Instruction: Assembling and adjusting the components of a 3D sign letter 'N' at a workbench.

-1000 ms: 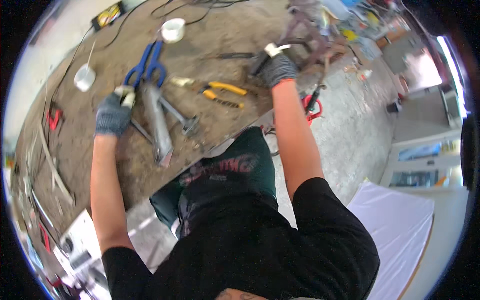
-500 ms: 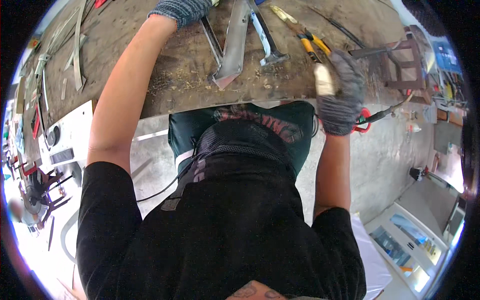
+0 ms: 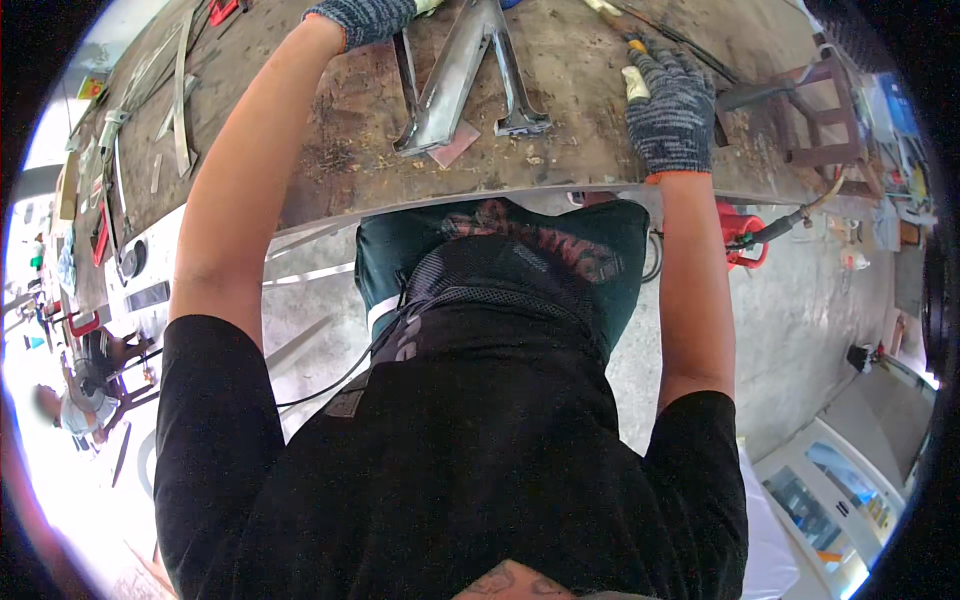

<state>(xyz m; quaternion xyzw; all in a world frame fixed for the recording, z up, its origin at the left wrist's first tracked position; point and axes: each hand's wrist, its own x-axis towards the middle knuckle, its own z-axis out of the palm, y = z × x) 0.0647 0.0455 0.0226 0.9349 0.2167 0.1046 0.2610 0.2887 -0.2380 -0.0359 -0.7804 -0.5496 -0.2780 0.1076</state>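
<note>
My left hand (image 3: 372, 20), in a grey knit glove, reaches to the far top edge beside a letter-shaped metal piece (image 3: 462, 70); its fingers run mostly out of the picture. The metal piece lies on the workbench, with slanted bars and flared feet toward me. A small reddish square plate (image 3: 457, 145) shows by its near corner. Palm down on the bench to the right, my right hand (image 3: 675, 112) has its gloved fingers stretched forward and its thumb apart. A bit of yellow handle (image 3: 637, 45) shows at its fingertips; the rest of that tool is hidden.
The brown wooden workbench (image 3: 350, 170) carries thin metal strips (image 3: 182, 95) at the left. At the right stand a dark metal frame (image 3: 825, 115) and a black cable tool (image 3: 750, 98). A red object (image 3: 742, 235) hangs below the bench edge. Another person (image 3: 80, 405) is far left.
My right hand has moved forward from the bench's near edge over the yellow-and-black handles, covering most of them. The metal piece has shifted, its near feet now more in line, and the reddish plate shows more.
</note>
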